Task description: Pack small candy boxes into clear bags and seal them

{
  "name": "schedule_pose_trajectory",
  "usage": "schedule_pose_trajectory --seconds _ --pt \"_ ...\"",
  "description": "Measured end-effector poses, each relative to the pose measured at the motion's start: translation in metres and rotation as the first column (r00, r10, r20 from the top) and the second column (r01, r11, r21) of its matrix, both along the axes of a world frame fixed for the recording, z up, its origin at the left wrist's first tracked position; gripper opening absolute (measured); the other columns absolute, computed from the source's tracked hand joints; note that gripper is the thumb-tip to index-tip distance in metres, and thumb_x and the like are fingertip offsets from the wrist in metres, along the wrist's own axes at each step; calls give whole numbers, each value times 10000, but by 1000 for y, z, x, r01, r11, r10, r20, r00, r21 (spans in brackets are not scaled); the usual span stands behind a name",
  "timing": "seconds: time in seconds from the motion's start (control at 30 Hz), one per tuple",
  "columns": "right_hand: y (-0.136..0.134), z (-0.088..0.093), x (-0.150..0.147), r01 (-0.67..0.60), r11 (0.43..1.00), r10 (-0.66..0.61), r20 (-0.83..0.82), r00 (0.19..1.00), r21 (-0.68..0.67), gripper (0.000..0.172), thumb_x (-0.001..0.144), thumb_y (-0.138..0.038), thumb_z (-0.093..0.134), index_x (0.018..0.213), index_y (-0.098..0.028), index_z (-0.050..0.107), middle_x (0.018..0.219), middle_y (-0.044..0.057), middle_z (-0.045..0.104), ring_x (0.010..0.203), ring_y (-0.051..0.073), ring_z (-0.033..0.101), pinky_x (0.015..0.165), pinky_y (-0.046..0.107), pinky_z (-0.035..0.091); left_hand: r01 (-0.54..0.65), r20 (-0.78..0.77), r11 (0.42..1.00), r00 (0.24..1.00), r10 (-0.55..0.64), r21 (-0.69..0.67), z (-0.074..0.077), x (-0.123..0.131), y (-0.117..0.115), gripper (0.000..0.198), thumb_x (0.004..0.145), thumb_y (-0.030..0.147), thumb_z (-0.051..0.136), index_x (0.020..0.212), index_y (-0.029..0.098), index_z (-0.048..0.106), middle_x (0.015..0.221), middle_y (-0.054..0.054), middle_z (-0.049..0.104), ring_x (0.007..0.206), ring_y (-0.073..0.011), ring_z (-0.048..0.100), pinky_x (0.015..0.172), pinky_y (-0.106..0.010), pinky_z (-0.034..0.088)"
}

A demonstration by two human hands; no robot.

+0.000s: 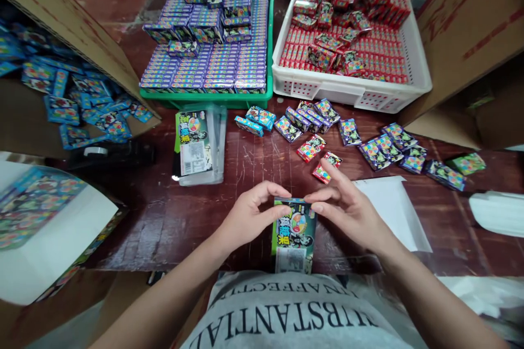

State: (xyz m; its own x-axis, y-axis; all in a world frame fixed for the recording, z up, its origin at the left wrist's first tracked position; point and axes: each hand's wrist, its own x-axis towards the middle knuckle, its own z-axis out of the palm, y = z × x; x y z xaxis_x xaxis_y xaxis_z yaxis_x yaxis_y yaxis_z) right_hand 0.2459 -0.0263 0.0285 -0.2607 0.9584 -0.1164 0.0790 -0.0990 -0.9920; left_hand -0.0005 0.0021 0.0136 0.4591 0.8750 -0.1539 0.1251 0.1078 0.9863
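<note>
Near the table's front edge stands a dark green candy pack (293,237) with a colourful wheel and a white label on its front. My left hand (256,210) pinches its upper left corner between thumb and fingers. At the upper right corner, my right hand (347,210) grips the top edge with thumb and forefinger, another finger raised. Just beyond my fingers lie two small red candy boxes (311,148). To the left rests a stack of clear plastic sleeves (218,144) with a similar printed green card (194,142) on top.
Behind are a green tray (204,99) of purple boxes and a white basket (352,92) of red boxes. Small purple boxes (374,152) and blue boxes (261,117) lie on the table. Cardboard cartons (77,27) flank both sides. White paper (388,210) lies at right.
</note>
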Motion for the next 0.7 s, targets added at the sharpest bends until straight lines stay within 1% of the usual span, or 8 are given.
schedule_pose_trajectory --seconds 0.07,0.17,0.23,0.3,0.4,0.5,0.63,0.7 --pt "1 6 8 -19 993 6 109 994 115 732 951 -293 657 1566 -375 267 1166 35 715 1140 206 653 1059 470 475 -18 -10 1000 1000 18 25 -2 2 0 98 876 249 734 955 192 724 1052 -46 741 991 -172 697 921 -328 544" --pt "10 20 13 -67 956 -22 300 954 284 381 942 -306 662 1313 -330 578 1257 63 624 1232 232 569 1089 469 437 -39 -25 998 999 40 45 -1 5 2 53 875 237 728 883 185 733 1022 -47 746 957 -167 701 907 -321 543" --pt "18 28 10 -195 931 59 398 915 309 143 934 -300 663 1076 -282 663 1213 65 607 1208 237 556 1066 458 443 -37 -28 998 999 39 50 0 7 3 54 869 235 732 896 188 740 1009 -43 751 942 -165 702 897 -317 544" --pt "24 30 3 -302 909 141 471 871 287 35 929 -261 654 964 -256 655 1149 58 610 1142 227 570 1017 440 464 -29 -27 998 999 30 53 2 8 4 65 869 242 730 907 191 744 1003 -42 754 937 -167 703 895 -320 546" --pt "27 26 -8 -329 902 126 558 820 280 67 921 -217 638 978 -251 634 1104 51 608 1084 221 573 964 423 480 -20 -30 998 999 22 59 5 8 3 77 880 252 714 917 191 743 1008 -48 756 946 -175 705 907 -334 549" --pt "23 19 -13 -305 899 57 606 793 315 254 926 -249 642 1172 -257 581 1165 76 586 1131 245 550 959 436 483 -46 -35 996 998 49 75 8 7 -2 84 873 226 703 941 191 737 1046 -57 754 984 -185 705 934 -348 550" --pt "23 17 -19 -399 845 61 677 733 355 107 972 -302 590 1067 -267 623 1128 79 586 1060 250 572 882 430 502 -130 -29 988 991 133 88 11 1 -16 134 858 183 686 982 191 737 1085 -67 756 1031 -197 702 975 -361 541" --pt "34 15 -30 -494 793 115 709 696 356 127 991 -328 567 1070 -297 661 1158 73 595 1080 254 582 897 442 505 -209 -1 975 978 210 72 12 -12 -21 140 862 199 687 992 187 740 1090 -72 759 1035 -202 703 979 -365 541"
